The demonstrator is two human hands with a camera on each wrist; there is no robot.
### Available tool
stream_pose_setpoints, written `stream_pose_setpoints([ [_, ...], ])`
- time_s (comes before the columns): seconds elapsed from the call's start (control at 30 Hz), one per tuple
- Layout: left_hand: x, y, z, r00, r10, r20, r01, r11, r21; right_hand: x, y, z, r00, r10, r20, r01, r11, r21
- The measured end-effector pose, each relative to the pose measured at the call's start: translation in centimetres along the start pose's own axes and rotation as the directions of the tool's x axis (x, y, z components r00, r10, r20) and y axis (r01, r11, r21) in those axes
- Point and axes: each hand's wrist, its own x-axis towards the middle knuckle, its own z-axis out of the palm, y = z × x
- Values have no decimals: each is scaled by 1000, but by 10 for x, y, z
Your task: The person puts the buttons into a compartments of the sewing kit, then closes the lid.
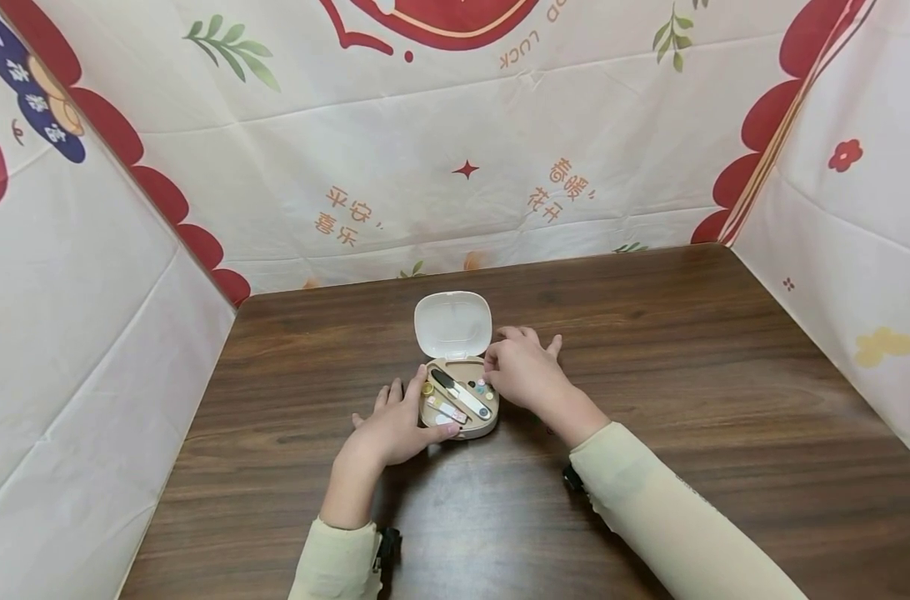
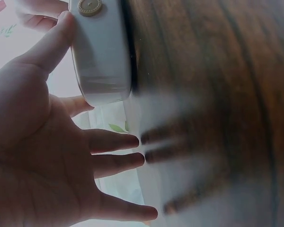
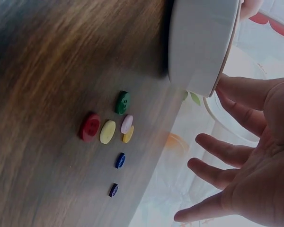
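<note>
A white box (image 1: 479,431) with a beige inner tray stands on the table, its lid (image 1: 453,325) raised at the back. In the tray lie a long black-and-silver tool (image 1: 461,394), a pink-patterned strip (image 1: 447,409), a gold ring (image 1: 427,388) and several small buttons (image 1: 488,396). My left hand (image 1: 391,427) holds the box's left side between thumb and index finger, the other fingers spread. My right hand (image 1: 528,372) reaches over the right rim with thumb and index finger near the buttons; the box wall hides those fingertips in the right wrist view.
On the table beside the box lie several loose buttons, among them a red button (image 3: 89,126), a green button (image 3: 123,102) and a blue button (image 3: 120,160). The brown wooden table (image 1: 290,358) meets printed white cloth (image 1: 440,150) at the back and sides.
</note>
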Motion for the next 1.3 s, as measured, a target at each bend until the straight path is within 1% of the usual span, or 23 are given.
stream_pose_setpoints([
  [0.07, -2, 3, -2, 1000, -3, 5, 3, 1000, -7, -1, 0, 0, 1000, 0, -3, 0, 1000, 1],
  [0.13, -1, 1, -1, 1000, 0, 7, 1, 1000, -8, -1, 1, -1, 1000, -3, -3, 3, 1000, 3],
  [0.3, 14, -14, 12, 1000, -8, 18, 8, 1000, -1, -3, 2, -3, 1000, -15, 8, 15, 1000, 8],
  [0.4, 22, -21, 17, 1000, -15, 21, 15, 1000, 6, -6, 4, -7, 1000, -20, 1, 20, 1000, 9],
  [0.63, 24, -23, 20, 999, -36, 19, 36, 999, 10, -13, 10, -18, 1000, -17, -2, 17, 999, 27],
  [0.7, 27, -25, 21, 999, -41, 23, 40, 999, 12, -15, 13, -21, 1000, -17, -3, 17, 999, 29],
  [1.0, 24, -22, 20, 999, -29, 20, 29, 1000, -9, -21, 25, -30, 1000, 3, 3, -3, 1000, 2],
  [1.17, 19, -18, 16, 999, -25, 24, 25, 999, -21, -22, 37, -30, 1000, 17, -2, -17, 1000, -16],
  [1.3, 17, -15, 14, 999, -24, 25, 24, 1000, -14, -23, 46, -29, 1000, 27, -4, -27, 999, -26],
])
